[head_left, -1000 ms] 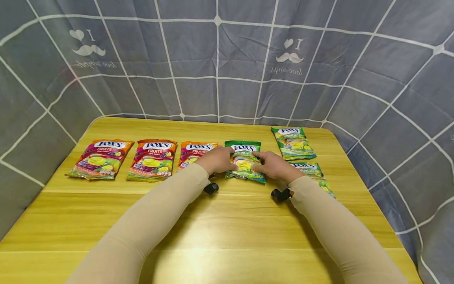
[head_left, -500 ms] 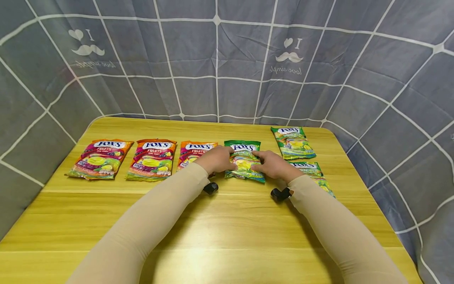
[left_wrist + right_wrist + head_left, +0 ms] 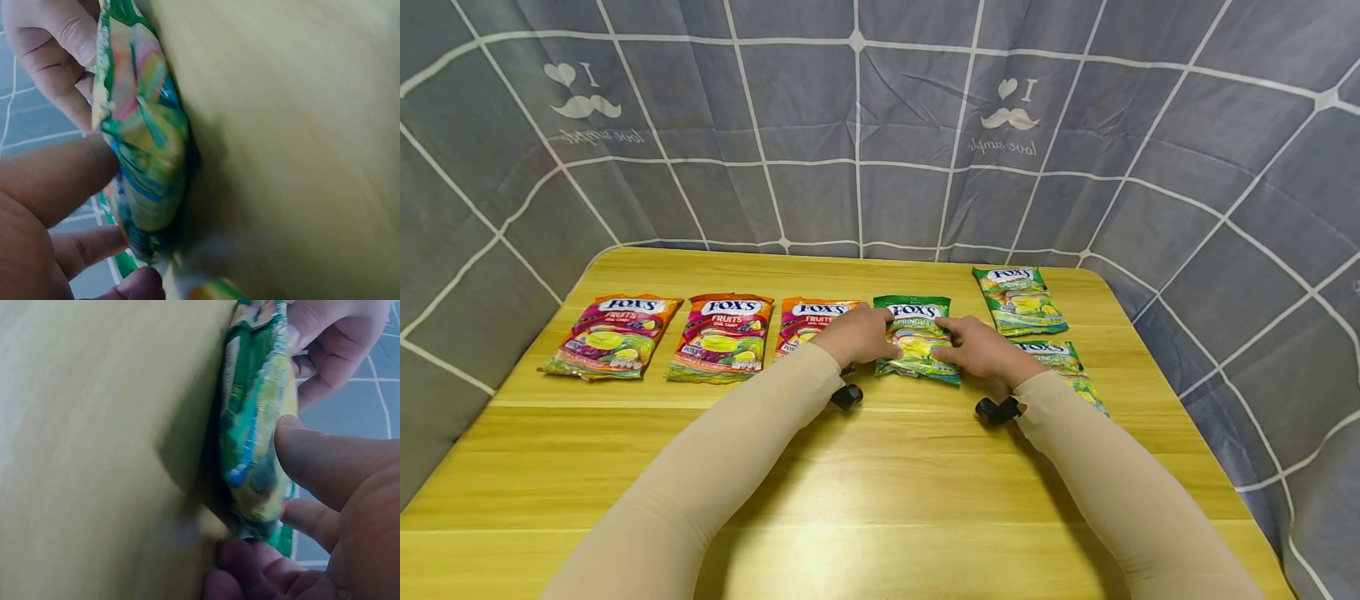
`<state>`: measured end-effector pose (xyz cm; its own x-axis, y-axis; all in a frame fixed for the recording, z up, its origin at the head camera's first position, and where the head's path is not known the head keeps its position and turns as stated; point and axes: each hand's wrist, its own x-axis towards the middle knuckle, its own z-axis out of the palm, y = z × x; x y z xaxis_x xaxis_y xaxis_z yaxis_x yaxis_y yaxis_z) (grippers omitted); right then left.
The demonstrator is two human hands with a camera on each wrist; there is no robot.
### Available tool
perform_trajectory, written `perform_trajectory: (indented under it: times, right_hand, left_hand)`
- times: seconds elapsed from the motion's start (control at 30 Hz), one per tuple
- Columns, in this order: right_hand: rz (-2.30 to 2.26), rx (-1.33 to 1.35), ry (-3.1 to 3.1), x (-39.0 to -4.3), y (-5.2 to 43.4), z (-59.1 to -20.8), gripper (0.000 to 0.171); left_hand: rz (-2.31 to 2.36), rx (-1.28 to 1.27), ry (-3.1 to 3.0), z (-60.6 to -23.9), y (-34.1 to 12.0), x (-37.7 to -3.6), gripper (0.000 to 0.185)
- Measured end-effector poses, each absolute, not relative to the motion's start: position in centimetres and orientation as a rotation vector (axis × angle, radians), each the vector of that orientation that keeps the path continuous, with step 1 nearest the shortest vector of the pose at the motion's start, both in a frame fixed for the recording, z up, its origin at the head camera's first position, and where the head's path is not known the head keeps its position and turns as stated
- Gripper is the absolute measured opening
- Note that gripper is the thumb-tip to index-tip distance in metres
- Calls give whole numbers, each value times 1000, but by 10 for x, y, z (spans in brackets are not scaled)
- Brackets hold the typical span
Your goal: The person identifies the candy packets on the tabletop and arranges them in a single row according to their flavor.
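A green Fox's candy bag [image 3: 915, 337] lies face up on the wooden table. My left hand [image 3: 862, 335] holds its left side, with the thumb on the bag's face and the fingers at the edge. From the opposite side my right hand [image 3: 984, 348] grips it, the right thumb [image 3: 312, 456] resting on top and the fingers curled at the edge. In the left wrist view the same bag [image 3: 147, 144] looks puffed and creased, close to the tabletop. Partly hidden behind my left hand is a red-orange Fox's fruits bag [image 3: 797, 321].
Two more red-orange candy bags [image 3: 613, 337], [image 3: 721, 337] lie in a row to the left. On the right are two other green bags [image 3: 1018, 302], [image 3: 1078, 382], the nearer one partly covered by my right arm. Grey checked cloth [image 3: 805, 125] surrounds the table [image 3: 865, 492].
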<state>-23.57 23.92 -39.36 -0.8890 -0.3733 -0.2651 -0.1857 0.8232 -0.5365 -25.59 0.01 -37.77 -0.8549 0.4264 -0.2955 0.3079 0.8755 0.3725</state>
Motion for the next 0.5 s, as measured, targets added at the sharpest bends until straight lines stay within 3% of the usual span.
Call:
perform_trajectory:
  times: [0.5]
  right_hand:
    - [-700, -254, 2796, -200, 321, -349, 69]
  left_hand:
    - [458, 834, 2729, -361, 60, -217, 81]
